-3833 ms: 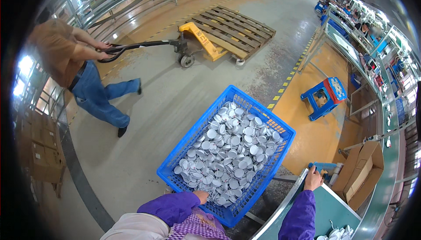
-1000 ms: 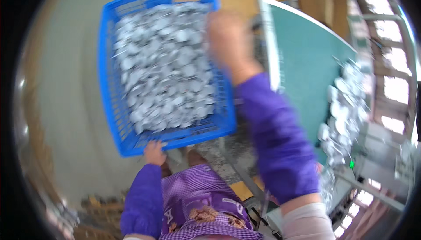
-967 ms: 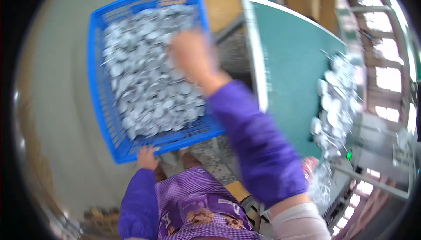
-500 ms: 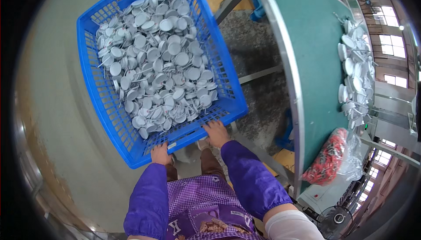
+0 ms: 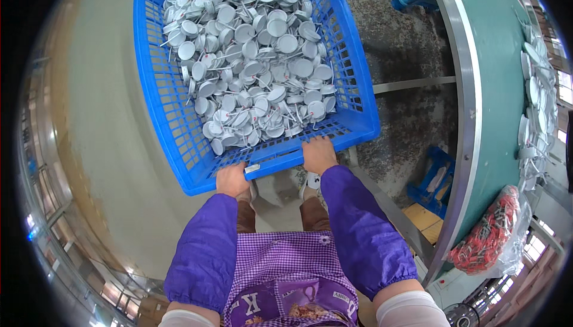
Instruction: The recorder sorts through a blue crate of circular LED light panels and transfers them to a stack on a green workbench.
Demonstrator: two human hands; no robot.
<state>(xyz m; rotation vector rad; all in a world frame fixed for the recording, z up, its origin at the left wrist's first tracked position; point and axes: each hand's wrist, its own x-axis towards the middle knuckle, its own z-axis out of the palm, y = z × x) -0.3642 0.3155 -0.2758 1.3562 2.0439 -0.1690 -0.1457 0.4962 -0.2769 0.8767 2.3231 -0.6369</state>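
Both hands (image 5: 231,180) (image 5: 319,154) grip the basket's near edge (image 5: 277,166); floor (image 5: 107,124) stretches left.

Both hands (image 5: 231,180) (image 5: 319,154) curled, held apart, purple-sleeved forearms (image 5: 203,255) (image 5: 369,231) extended, angled inward

Factory: basket (image 5: 279,166) of identical parts (image 5: 277,27)

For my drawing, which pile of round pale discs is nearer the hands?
The pile in the blue plastic basket; the other pile lies farther right, on the green-topped table.
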